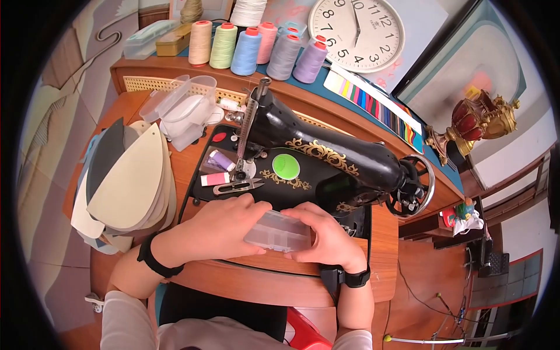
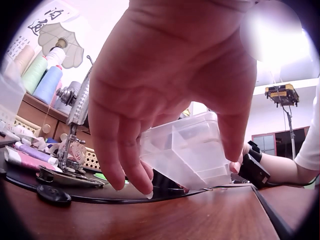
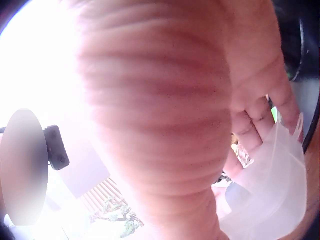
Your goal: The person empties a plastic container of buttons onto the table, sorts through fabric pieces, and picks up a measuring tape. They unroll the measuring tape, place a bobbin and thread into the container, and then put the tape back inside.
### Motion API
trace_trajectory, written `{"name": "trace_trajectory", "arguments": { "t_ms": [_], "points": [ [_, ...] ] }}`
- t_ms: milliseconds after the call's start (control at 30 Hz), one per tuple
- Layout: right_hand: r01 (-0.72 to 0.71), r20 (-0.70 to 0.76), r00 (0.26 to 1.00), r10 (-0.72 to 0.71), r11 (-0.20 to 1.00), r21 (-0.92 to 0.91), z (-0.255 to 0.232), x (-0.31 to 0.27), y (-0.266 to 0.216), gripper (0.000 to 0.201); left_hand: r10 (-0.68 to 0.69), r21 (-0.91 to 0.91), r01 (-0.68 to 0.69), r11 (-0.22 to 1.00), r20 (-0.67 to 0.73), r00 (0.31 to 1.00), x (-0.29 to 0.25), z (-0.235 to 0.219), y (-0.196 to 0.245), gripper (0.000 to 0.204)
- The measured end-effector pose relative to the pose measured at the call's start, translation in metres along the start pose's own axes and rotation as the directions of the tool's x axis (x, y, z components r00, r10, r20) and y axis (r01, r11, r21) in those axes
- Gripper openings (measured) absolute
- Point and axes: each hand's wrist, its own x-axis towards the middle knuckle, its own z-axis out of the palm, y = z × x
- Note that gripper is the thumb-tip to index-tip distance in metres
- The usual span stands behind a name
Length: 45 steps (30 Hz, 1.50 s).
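Box (image 1: pixel 277 231), a clear plastic one with divided compartments, is held between both hands just above the wooden table edge (image 1: pixel 280 280), in front of the black sewing machine (image 1: pixel 326 160). It is gripped at its left end by the left hand (image 1: pixel 224 227), fingers curled over the far side and thumb on the near side, as the left wrist view shows (image 2: pixel 187 150). Its right end is grasped by the right hand (image 1: pixel 329 236), whose fingers wrap round the pale plastic in the right wrist view (image 3: pixel 272 180).

The box seems best kept level and close to the table, so that any small contents stay in their compartments; whether anything lies inside cannot be told. Even pressure from both sides would be wise, since thin plastic can flex or spring open.

Beside the machine's needle, snips (image 1: pixel 236 186) and small thread spools (image 1: pixel 220 160) lie on the bed. Large thread cones (image 1: pixel 248 49) stand behind. Numerals are read on the wall clock (image 1: pixel 356 26). Brush-written characters are seen on a fan picture (image 2: pixel 50 25) in the left wrist view, too small to read. No brand is legible.
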Motion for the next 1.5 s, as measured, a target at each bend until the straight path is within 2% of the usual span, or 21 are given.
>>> {"name": "trace_trajectory", "arguments": {
  "t_ms": [100,200,267,367,433,600,667,700,800,833,867,900,967,1000,1100,1167,1400,1500],
  "points": [
    [-0.014,0.003,1.0,0.014,1.0,0.01,0.001,0.0,0.001,0.067,-0.03,-0.022,0.029,0.999,-0.014,0.999,0.0,0.0,-0.001,0.065],
    [-0.036,0.019,0.999,0.036,0.999,0.012,0.001,0.0,0.0,0.065,0.014,0.003,-0.014,1.0,-0.048,0.999,-0.001,0.003,-0.003,0.063],
    [-0.058,0.03,0.998,0.058,0.998,0.009,0.001,-0.001,-0.001,0.064,-0.008,0.018,0.008,1.0,0.014,1.0,-0.001,0.002,0.0,0.062],
    [-0.008,0.047,0.999,0.009,1.0,-0.026,0.0,-0.001,-0.001,0.062,0.006,0.057,-0.008,0.998,0.035,0.999,-0.001,0.003,-0.001,0.063],
    [-0.087,0.062,0.994,0.085,0.996,0.021,-0.001,0.0,-0.005,0.059,0.0,0.06,-0.002,0.998,0.036,0.999,-0.002,0.002,0.0,0.064],
    [-0.015,0.041,0.999,0.015,1.0,0.013,0.002,-0.001,0.002,0.057,-0.015,0.088,0.01,0.996,0.055,0.998,-0.003,0.002,0.001,0.067],
    [-0.003,0.04,0.999,0.002,1.0,0.023,0.002,-0.001,0.003,0.056,0.018,0.117,-0.027,0.993,0.078,0.997,-0.004,0.0,0.0,0.068],
    [-0.016,0.047,0.999,0.012,0.996,0.086,0.002,-0.001,0.005,0.054,0.016,0.115,-0.025,0.993,0.079,0.997,-0.005,-0.002,0.0,0.068],
    [-0.028,0.067,0.998,0.016,0.983,0.183,-0.001,-0.002,0.011,0.048,0.058,0.072,-0.06,0.996,0.029,0.998,-0.006,-0.005,0.0,0.067],
    [-0.026,0.077,0.997,0.01,0.977,0.213,-0.002,-0.001,0.014,0.044,0.045,-0.009,-0.044,0.999,0.026,0.999,-0.006,-0.005,0.0,0.061],
    [0.052,0.043,0.997,-0.066,0.96,0.275,-0.001,-0.001,0.015,0.038,0.031,-0.091,-0.029,0.995,0.025,0.999,-0.006,-0.006,-0.001,0.056],
    [0.049,0.043,0.997,-0.064,0.959,0.28,0.0,-0.001,0.015,0.038,0.028,-0.092,-0.025,0.995,0.03,0.999,-0.005,-0.005,-0.002,0.056],
    [-0.139,0.072,0.99,0.12,0.873,0.468,0.001,-0.003,0.014,0.033,0.005,-0.132,-0.008,0.991,-0.019,1.0,-0.003,-0.003,-0.005,0.042],
    [-0.191,0.099,0.982,0.164,0.842,0.504,0.001,-0.003,0.012,0.028,0.004,-0.133,-0.006,0.991,-0.017,1.0,-0.003,-0.003,-0.006,0.042],
    [-0.194,0.068,0.981,0.183,0.881,0.431,0.002,-0.005,0.018,0.024,-0.027,-0.136,0.017,0.991,-0.071,0.997,-0.001,-0.003,-0.005,0.033],
    [-0.218,0.086,0.976,0.202,0.851,0.477,0.002,-0.005,0.021,0.024,-0.032,-0.161,0.007,0.987,-0.156,0.987,-0.001,-0.002,-0.005,0.031],
    [-0.315,0.101,0.944,0.314,0.77,0.554,0.003,-0.004,0.018,0.025,-0.047,-0.147,0.03,0.989,-0.112,0.993,0.0,0.001,-0.009,0.025],
    [-0.341,0.112,0.935,0.337,0.76,0.553,0.004,-0.003,0.019,0.025,-0.074,-0.059,0.07,0.996,-0.074,0.994,0.0,0.002,-0.008,0.021]
  ]
}}
